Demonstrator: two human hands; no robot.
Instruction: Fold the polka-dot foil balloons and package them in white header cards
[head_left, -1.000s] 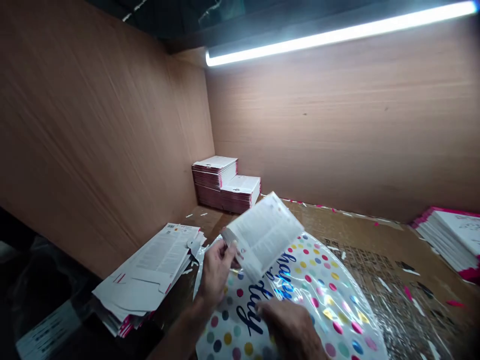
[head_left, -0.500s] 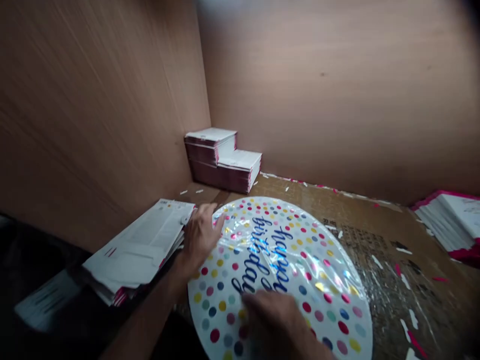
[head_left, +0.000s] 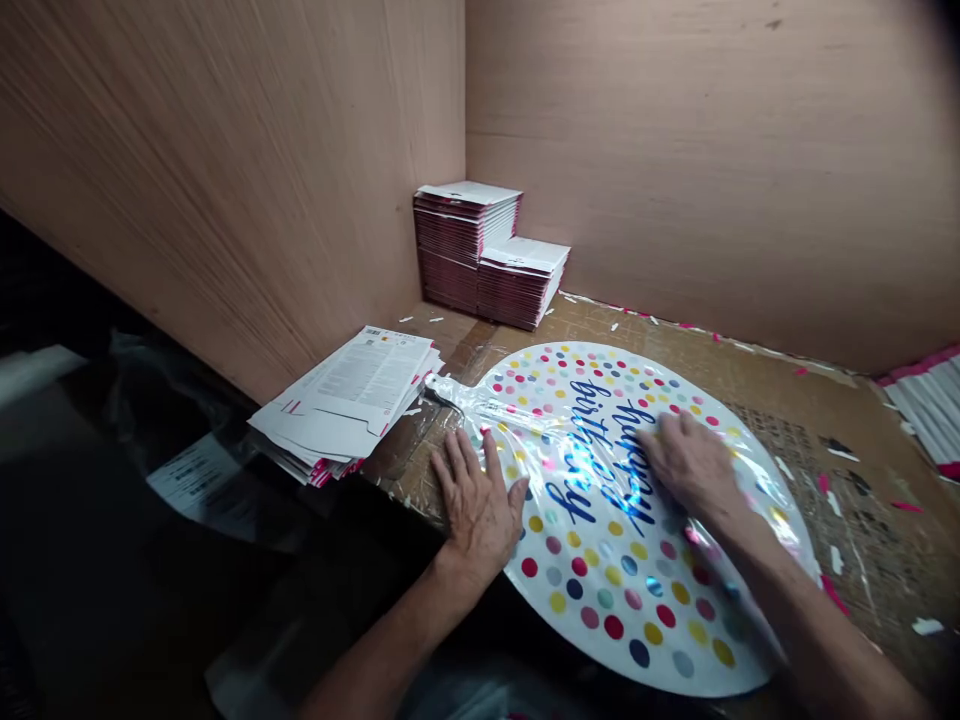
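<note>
A flat, round foil balloon (head_left: pixel 615 600), white with coloured dots and blue "happy birthday" lettering, lies on taped cardboard. Its narrow clear tail (head_left: pixel 450 390) points left towards a pile of printed card sleeves (head_left: pixel 337 390). My left hand (head_left: pixel 480 500) rests open on the balloon's left edge, fingers spread, just below the tail. Beside the lettering, my right hand (head_left: pixel 694 465) presses on the foil with its fingers curled in. It is slightly blurred, and nothing shows in it. The near rim of the balloon overhangs the cardboard's front edge.
Two neat stacks of folded card sleeves (head_left: pixel 517 270) stand in the back corner against wooden panels (head_left: pixel 675 150). More sleeves (head_left: pixel 930 405) sit at the right edge. White and pink paper scraps (head_left: pixel 832 500) litter the cardboard (head_left: pixel 780 430). A clear plastic bag (head_left: pixel 217 480) hangs low at left.
My right hand has moved from the balloon's near part up and across to the lettering. My left hand has come down from the tail, which now shows. The camera view has shifted.
</note>
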